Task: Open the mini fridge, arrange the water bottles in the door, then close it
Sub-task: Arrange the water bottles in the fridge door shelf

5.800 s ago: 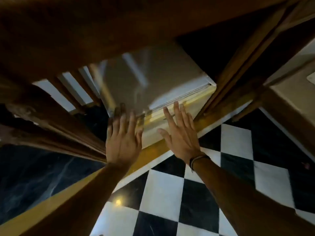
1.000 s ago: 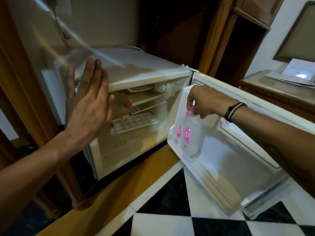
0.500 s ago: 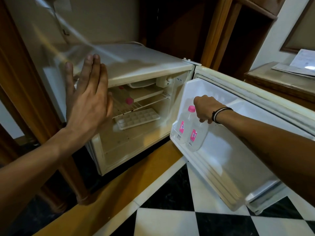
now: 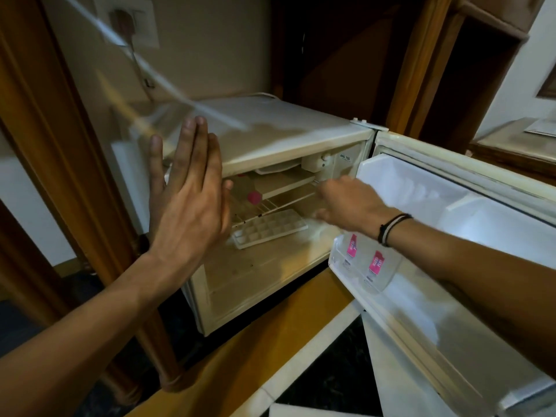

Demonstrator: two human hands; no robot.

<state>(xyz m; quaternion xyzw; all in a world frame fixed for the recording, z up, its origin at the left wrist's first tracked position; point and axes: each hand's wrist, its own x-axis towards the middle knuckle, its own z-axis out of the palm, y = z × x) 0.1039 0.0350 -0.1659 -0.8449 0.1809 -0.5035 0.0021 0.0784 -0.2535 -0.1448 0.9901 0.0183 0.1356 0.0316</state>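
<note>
Fridge door (image 4: 451,206) was open w/ two bottles (image 4: 376,266) in it; my right hand (image 4: 349,203), fingers loose & empty, reached inside; left hand (image 4: 189,203) flat, empty. Closing left.

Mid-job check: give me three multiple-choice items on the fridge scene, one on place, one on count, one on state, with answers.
1. Where is the ice tray?
A. door shelf
B. fridge floor
C. on top of the fridge

2. How many water bottles stand in the door shelf?
A. none
B. two
C. four

3. The fridge door is:
A. shut
B. open
C. removed

Answers:
1 B, it lies inside under the wire rack.
2 B, two pink labels show side by side.
3 B, it is swung wide on its hinge.
</note>
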